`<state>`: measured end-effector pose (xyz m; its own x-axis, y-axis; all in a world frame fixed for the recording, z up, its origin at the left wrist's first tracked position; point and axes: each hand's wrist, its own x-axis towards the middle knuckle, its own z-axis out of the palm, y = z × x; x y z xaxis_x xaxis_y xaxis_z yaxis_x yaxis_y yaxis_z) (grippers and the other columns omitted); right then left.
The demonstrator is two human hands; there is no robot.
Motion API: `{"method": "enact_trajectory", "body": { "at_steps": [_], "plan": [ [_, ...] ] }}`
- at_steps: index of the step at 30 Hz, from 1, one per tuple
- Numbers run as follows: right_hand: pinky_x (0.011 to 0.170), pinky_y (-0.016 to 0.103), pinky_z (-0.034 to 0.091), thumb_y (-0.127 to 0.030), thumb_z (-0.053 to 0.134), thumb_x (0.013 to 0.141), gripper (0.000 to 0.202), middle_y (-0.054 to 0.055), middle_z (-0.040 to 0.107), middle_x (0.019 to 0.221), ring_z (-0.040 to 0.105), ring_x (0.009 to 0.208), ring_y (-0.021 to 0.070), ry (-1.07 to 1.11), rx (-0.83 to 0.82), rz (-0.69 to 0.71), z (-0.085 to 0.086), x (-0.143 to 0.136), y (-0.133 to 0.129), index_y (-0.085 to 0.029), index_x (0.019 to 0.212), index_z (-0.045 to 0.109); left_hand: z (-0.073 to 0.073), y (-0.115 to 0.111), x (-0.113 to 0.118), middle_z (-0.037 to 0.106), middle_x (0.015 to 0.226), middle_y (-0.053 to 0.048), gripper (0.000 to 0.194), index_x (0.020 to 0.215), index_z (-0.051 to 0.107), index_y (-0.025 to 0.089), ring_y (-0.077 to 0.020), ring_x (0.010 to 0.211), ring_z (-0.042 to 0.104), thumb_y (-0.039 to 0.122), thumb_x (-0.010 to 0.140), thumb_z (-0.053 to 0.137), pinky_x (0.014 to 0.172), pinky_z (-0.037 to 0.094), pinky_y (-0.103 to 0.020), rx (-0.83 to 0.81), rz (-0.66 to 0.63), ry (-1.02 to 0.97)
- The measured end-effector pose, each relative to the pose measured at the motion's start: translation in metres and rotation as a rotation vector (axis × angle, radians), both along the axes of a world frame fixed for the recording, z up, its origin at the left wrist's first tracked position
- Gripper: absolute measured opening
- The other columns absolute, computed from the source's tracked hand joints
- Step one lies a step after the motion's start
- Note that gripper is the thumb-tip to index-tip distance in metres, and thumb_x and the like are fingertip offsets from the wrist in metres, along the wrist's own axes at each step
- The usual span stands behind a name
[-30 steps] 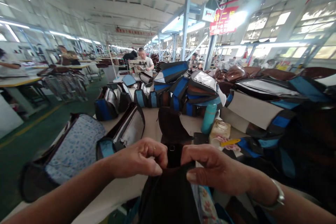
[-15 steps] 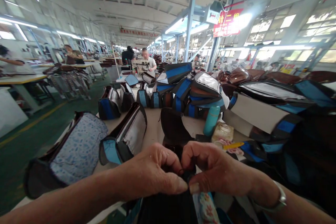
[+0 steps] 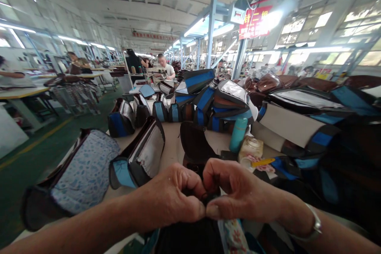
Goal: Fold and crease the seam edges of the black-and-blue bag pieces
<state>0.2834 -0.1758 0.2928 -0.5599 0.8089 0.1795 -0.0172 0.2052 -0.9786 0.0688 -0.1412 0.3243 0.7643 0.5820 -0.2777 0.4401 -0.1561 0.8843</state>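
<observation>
My left hand [image 3: 178, 194] and my right hand [image 3: 238, 192] meet at the bottom middle, thumbs almost tip to tip. Both pinch the edge of a dark fabric piece [image 3: 189, 238], which hangs below them; its full shape is hidden. Beside it, under my right hand, shows a strip of floral-patterned material [image 3: 235, 234]. Just beyond my fingers a dark brown curved flap [image 3: 196, 141] stands up on the table. A bag with a light blue side and silvery lining [image 3: 139, 154] lies left of it.
A blue leaf-patterned bag [image 3: 86, 170] lies at the table's left edge. Stacked bags [image 3: 202, 99] line the back. A teal bottle [image 3: 238, 134] and a yellow-handled tool [image 3: 263, 162] are on the right, before a heap of bags [image 3: 291, 127]. Co-workers sit farther off.
My hands stay together on the dark fabric, thumbs shifted slightly left and more curled. The whole view has moved a little. A co-worker in dark clothes at the back has changed posture.
</observation>
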Motion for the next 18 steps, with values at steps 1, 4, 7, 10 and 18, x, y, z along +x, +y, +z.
{"method": "enact_trajectory", "body": {
  "at_steps": [1,4,7,10,18],
  "plan": [
    [0.052,0.018,0.032,-0.026,0.084,0.070,0.033,-0.005,0.053,0.075,0.040,0.064,0.0052,-0.009,-0.005,-0.018,0.0004,-0.0011,-0.0003,-0.014,0.087,0.058,-0.0007,0.0002,0.0004,0.044,0.063,0.004,0.010,0.073,0.065,0.013,-0.0095,0.058,0.031,0.023,0.072,0.063,0.051,0.022,-0.028,0.001,-0.006,-0.006],
    [0.048,0.016,0.030,-0.017,0.078,0.070,0.025,-0.007,0.052,0.070,0.039,0.058,0.0038,-0.012,-0.053,-0.033,-0.0005,-0.0037,-0.0014,-0.015,0.084,0.058,-0.0015,-0.0003,0.0008,0.045,0.064,0.004,0.009,0.072,0.065,0.014,-0.0095,0.058,0.032,0.022,0.069,0.063,0.051,0.021,-0.028,-0.023,0.013,-0.014],
    [0.046,0.015,0.029,-0.011,0.075,0.067,0.021,-0.008,0.052,0.066,0.038,0.056,0.0031,-0.037,-0.048,-0.081,-0.0007,-0.0052,-0.0024,-0.015,0.081,0.060,0.0010,-0.0023,0.0010,0.043,0.061,0.004,0.014,0.069,0.060,0.015,-0.0093,0.056,0.031,0.027,0.070,0.067,0.050,0.019,-0.028,-0.073,0.029,-0.013],
    [0.046,0.015,0.029,-0.007,0.072,0.066,0.019,-0.009,0.051,0.064,0.038,0.055,0.0031,-0.058,-0.044,-0.096,0.0016,-0.0062,-0.0027,-0.014,0.079,0.061,0.0039,-0.0044,0.0016,0.040,0.061,0.005,0.026,0.069,0.058,0.015,-0.0092,0.057,0.030,0.038,0.075,0.070,0.050,0.019,-0.027,-0.036,0.000,-0.002],
    [0.048,0.017,0.029,-0.006,0.067,0.070,0.015,-0.008,0.055,0.067,0.042,0.058,0.0039,-0.175,0.005,-0.134,0.0027,-0.0071,-0.0041,-0.015,0.081,0.063,0.0008,-0.0051,0.0013,0.040,0.061,0.005,0.008,0.068,0.055,0.016,-0.0091,0.058,0.032,0.018,0.075,0.053,0.051,0.021,-0.028,0.098,0.013,0.081]
  ]
}}
